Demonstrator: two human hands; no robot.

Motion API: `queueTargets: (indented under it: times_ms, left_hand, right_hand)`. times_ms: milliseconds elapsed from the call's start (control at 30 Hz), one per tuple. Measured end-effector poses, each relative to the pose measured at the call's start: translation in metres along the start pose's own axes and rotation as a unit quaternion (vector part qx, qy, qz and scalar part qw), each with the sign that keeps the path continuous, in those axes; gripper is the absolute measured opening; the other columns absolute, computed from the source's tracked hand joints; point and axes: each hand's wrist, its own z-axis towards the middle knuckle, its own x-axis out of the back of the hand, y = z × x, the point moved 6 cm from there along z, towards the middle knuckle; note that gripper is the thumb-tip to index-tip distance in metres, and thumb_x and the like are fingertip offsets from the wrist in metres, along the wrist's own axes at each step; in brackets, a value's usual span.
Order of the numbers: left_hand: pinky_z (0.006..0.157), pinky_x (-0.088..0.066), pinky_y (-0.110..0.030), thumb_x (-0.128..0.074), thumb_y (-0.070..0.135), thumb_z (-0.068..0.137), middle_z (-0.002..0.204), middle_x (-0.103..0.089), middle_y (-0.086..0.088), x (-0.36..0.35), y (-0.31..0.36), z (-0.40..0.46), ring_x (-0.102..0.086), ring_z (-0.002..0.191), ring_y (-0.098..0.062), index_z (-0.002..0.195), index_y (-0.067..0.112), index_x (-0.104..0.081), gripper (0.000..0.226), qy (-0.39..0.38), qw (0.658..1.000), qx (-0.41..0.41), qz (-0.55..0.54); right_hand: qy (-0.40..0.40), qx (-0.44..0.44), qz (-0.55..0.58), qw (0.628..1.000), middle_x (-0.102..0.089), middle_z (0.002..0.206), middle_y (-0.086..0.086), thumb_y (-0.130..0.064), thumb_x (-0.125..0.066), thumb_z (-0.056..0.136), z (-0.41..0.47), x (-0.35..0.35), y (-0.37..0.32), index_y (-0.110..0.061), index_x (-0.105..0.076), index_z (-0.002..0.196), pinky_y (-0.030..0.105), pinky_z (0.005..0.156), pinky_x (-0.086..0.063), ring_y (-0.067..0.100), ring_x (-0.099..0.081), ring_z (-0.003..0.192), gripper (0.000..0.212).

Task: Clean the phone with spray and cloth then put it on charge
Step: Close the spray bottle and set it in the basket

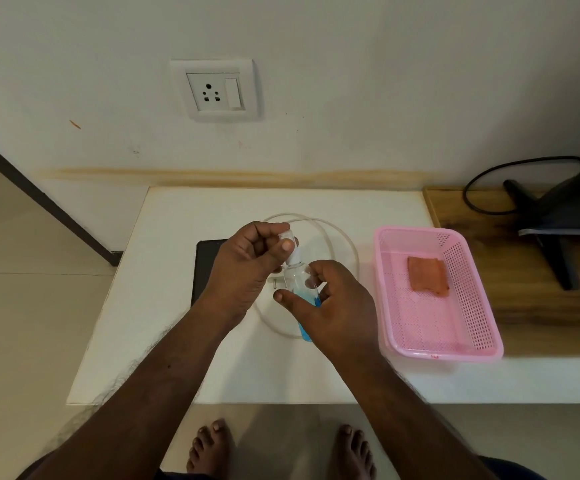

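Observation:
My right hand [333, 306] grips a clear spray bottle [297, 277] holding blue liquid, tilted above the white table [177, 341]. My left hand [247, 261] pinches the bottle's clear cap [288, 234] at the top of the nozzle. The dark phone [205, 268] lies flat on the table, partly hidden under my left hand. A white charging cable [347, 244] loops on the table around the hands, with its plug [276, 282] showing between them. An orange cloth [427, 277] lies inside the pink basket [489, 337].
A wall socket with a switch [217, 90] sits on the wall above the table. To the right, a wooden shelf [489, 271] carries a black stand [541, 230] and a black cable [482, 178]. My bare feet show below the table's front edge.

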Motion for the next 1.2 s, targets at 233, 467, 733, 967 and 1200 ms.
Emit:
queueTargets:
  times_ms: [233, 467, 733, 967, 1200]
  left_hand:
    - [0.087, -0.059, -0.043, -0.072, 0.051, 0.083, 0.097, -0.077, -0.002, -0.011, 0.004, -0.003, -0.072, 0.096, -0.023, 0.115, 0.051, -0.066, 0.033, 0.028, 0.994, -0.068, 0.081]
    - [0.074, -0.058, -0.035, -0.058, 0.076, 0.078, 0.097, -0.074, 0.011, -0.001, 0.001, -0.004, -0.070, 0.081, -0.011, 0.105, 0.053, -0.061, 0.036, 0.053, 0.987, -0.051, 0.141]
    - [0.067, -0.046, -0.022, -0.063, 0.057, 0.089, 0.096, -0.063, 0.038, -0.003, -0.017, -0.009, -0.063, 0.085, 0.004, 0.105, 0.043, -0.064, 0.021, -0.043, 0.951, -0.018, 0.304]
    - [0.069, -0.045, -0.021, -0.053, 0.065, 0.089, 0.100, -0.067, 0.022, -0.007, -0.021, -0.011, -0.062, 0.084, 0.004, 0.122, 0.035, -0.060, 0.045, -0.091, 0.913, -0.030, 0.397]
    - [0.100, -0.044, -0.038, -0.058, 0.057, 0.092, 0.141, -0.059, 0.002, -0.015, -0.023, -0.016, -0.056, 0.126, -0.020, 0.141, 0.025, -0.053, 0.059, -0.123, 0.846, -0.080, 0.512]
  right_hand:
    - [-0.008, -0.012, 0.027, 1.000, -0.053, 0.088, -0.029, -0.083, -0.056, 0.066, 0.005, 0.010, -0.005, -0.041, -0.053, 0.109, 0.010, 0.064, -0.048, -0.002, -0.060, 0.075, 0.061]
    - [0.126, -0.060, 0.088, 0.986, -0.063, 0.089, -0.024, -0.082, -0.060, 0.064, 0.029, 0.083, 0.006, -0.045, -0.053, 0.102, 0.015, 0.059, -0.055, -0.011, -0.060, 0.083, 0.054]
    - [0.229, -0.121, 0.016, 0.966, -0.066, 0.095, -0.015, -0.067, -0.065, 0.078, 0.047, 0.138, 0.062, -0.028, -0.062, 0.104, 0.016, 0.058, -0.053, 0.005, -0.065, 0.083, 0.047]
    - [0.171, -0.158, -0.019, 0.972, -0.060, 0.095, -0.019, -0.055, -0.073, 0.080, 0.061, 0.115, 0.088, -0.035, -0.053, 0.105, 0.034, 0.064, -0.062, 0.007, -0.063, 0.073, 0.038]
    - [0.142, -0.156, -0.031, 0.977, -0.058, 0.096, -0.020, -0.052, -0.072, 0.082, 0.062, 0.104, 0.094, -0.036, -0.051, 0.106, 0.015, 0.060, -0.044, 0.001, -0.057, 0.071, 0.035]
